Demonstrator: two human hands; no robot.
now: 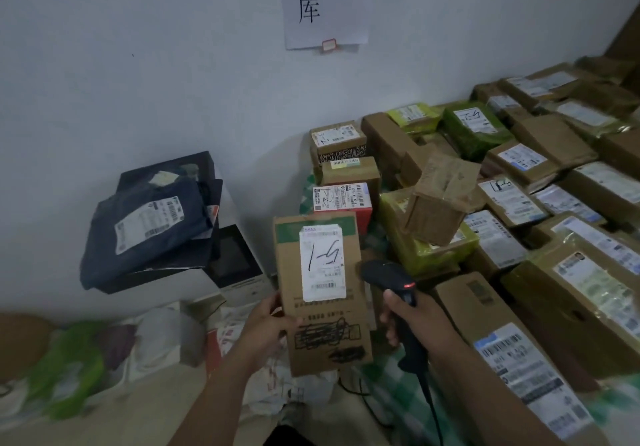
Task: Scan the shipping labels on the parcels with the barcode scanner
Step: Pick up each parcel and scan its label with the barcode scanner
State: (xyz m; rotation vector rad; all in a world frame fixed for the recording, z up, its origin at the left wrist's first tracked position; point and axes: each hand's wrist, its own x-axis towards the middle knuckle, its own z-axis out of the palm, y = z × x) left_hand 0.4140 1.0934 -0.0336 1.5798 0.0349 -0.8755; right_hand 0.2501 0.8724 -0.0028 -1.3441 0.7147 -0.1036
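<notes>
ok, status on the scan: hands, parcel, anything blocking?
Left hand grips cardboard parcel, label facing camera. Right hand grips scanner, its head beside the label. Nothing between them.

Paper sign (325, 2), black characters, on white wall (138, 47); white device (239, 265), dark panel, left; green-checked cloth (391, 407) bottom centre.

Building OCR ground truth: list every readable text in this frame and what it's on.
"库", below cut-off "码" and "出": wall sign.
"1-5", handwritten: shipping label on the box in the left hand.
"1-2", handwritten: white label on the red box.
All printed label text: too small or blurred to read.
</notes>
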